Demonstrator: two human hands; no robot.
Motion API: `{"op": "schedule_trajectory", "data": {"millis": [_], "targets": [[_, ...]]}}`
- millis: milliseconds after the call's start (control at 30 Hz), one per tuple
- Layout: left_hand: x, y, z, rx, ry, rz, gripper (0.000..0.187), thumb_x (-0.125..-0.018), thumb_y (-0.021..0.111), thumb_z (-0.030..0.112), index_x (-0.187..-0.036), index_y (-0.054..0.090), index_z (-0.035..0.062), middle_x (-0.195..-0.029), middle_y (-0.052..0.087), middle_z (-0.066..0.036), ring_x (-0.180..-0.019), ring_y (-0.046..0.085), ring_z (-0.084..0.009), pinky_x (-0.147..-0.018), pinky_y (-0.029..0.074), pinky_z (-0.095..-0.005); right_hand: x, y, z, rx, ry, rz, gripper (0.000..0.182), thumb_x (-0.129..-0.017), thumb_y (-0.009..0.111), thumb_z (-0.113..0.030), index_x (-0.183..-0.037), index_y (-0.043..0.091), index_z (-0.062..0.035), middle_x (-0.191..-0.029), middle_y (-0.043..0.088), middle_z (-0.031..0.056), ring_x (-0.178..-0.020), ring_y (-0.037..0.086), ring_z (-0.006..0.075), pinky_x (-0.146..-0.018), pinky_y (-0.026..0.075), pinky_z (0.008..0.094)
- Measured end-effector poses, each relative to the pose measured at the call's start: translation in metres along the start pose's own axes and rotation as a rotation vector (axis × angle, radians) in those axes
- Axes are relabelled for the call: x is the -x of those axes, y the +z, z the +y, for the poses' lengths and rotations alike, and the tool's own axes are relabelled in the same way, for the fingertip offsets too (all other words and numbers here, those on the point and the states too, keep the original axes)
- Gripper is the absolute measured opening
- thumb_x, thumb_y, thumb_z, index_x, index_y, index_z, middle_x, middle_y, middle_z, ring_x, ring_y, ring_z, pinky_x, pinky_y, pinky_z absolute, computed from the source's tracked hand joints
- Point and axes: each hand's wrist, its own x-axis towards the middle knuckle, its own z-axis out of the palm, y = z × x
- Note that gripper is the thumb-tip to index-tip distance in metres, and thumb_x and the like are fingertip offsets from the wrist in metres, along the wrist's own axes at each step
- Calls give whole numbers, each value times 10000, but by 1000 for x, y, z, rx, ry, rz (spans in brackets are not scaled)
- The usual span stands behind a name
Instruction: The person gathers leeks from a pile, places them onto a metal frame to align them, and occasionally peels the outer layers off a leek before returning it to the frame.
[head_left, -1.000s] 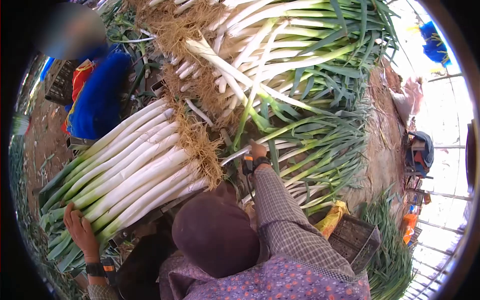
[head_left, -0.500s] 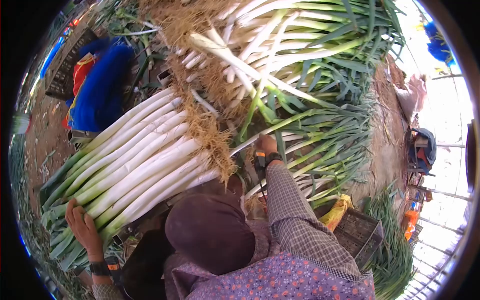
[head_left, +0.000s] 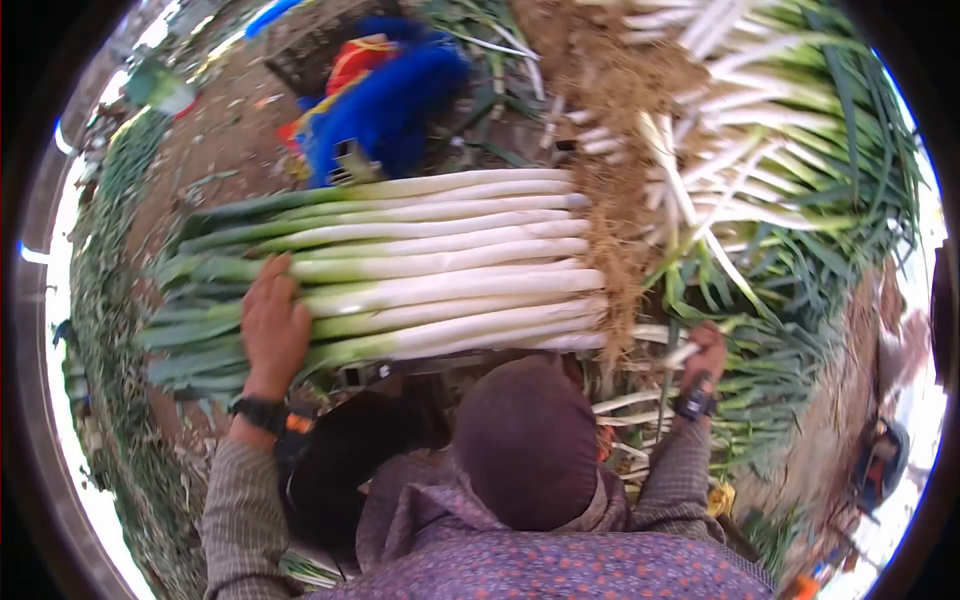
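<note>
A row of leeks (head_left: 470,285) lies side by side across the middle of the head view, white shanks and brown roots towards the right, green leaves towards the left. My left hand (head_left: 275,325) rests flat on their green part, fingers stretched out and holding nothing. On the right, my right hand (head_left: 707,352) is closed around a single leek (head_left: 680,356), whose pale shank shows at the fingers. Other loose leeks (head_left: 630,402) lie just below and beside that hand. Both wrists wear dark bands.
A large heap of rooted leeks (head_left: 790,110) fills the upper right. Blue netting (head_left: 385,105) and a red bag (head_left: 358,62) lie beyond the row, near a dark crate (head_left: 310,50). Leaf scraps (head_left: 120,400) cover the ground at left.
The view has turned, so the leek row now lies level and further right. My left hand has shifted up over the row. My right hand still grips a leek, now drawn nearer the row's root end.
</note>
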Motion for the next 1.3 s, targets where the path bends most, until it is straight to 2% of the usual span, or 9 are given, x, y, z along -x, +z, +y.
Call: {"op": "schedule_trajectory", "data": {"millis": [100, 267, 467, 533, 667, 800, 900, 1133, 1300], "targets": [[3, -2, 0, 24, 9, 48, 130, -771, 507, 112, -887, 529, 56, -1319, 544, -104, -1288, 453, -278, -1014, 356, -420, 21, 80, -33, -232, -60, 14, 293, -1028, 380, -251, -874, 458, -15, -617, 349, -11, -498, 352, 106, -442, 329, 244], [4, -12, 4, 76, -45, 27, 198, -767, 541, 164, -938, 534, 64, -1202, 557, -92, -1176, 487, -285, -938, 384, -421, 117, 268, -10, 54, -299, -483, 218, -1031, 406, -213, -979, 456, -7, -698, 385, -12, -542, 324, 69, -464, 314, 217], [7, -8, -3, 123, -49, 50, 326, -755, 581, 204, -1046, 523, 69, -1160, 551, -91, -1121, 493, -291, -917, 399, -427, 175, 397, 123, 542, -389, -716, 431, -995, 497, -332, -1351, 390, -113, -805, 518, 7, -543, 390, 36, -445, 320, 177], [7, -10, -1, 124, -44, 60, 343, -756, 587, 200, -1068, 526, 71, -1167, 551, -93, -1130, 491, -295, -927, 398, -425, 162, 415, 157, 827, -414, -920, 492, -995, 498, -342, -1421, 365, -134, -834, 562, 11, -560, 455, 56, -472, 365, 177], [8, -11, -2, 121, -59, 46, 358, -749, 592, 192, -1079, 528, 71, -1182, 548, -94, -1157, 483, -299, -953, 386, -425, 129, 436, 240, 1314, -1026, -1317, 509, -982, 506, -310, -1461, 368, -209, -927, 641, 94, -658, 615, 213, -589, 514, 348], [7, -12, -2, 124, -79, 18, 360, -752, 594, 203, -1083, 534, 72, -1198, 547, -97, -1171, 481, -293, -966, 377, -429, 112, 418, 310, 2021, -884, -1539, 394, -952, 450, -175, -1341, 508, -205, -908, 634, 185, -828, 645, 383, -698, 523, 459], [5, -17, 1, 119, -92, -11, 361, -765, 598, 208, -1093, 543, 69, -1210, 549, -99, -1205, 472, -278, -979, 376, -426, 79, 386, 342, 2011, -581, -1616, 376, -948, 454, -171, -1313, 537, -209, -962, 615, 191, -908, 618, 371, -821, 504, 433], [-15, -34, -11, 199, -91, -238, 327, -760, 628, 159, -1072, 553, 96, -1132, 560, -103, -1137, 505, -304, -958, 383, -440, 42, 376, 290, 2129, -848, -1632, 311, -904, 515, -112, -1195, 617, -149, -1024, 592, 173, -976, 590, 368, -865, 486, 439], [-90, -24, -43, 144, 188, -94, 327, -765, 643, 146, -1073, 570, 62, -1082, 575, -138, -1058, 544, -346, -942, 412, -454, 22, 377, 270, 2161, -565, -1604, 232, -862, 544, -69, -1055, 664, -113, -1010, 609, 151, -962, 596, 361, -848, 486, 449]]}}
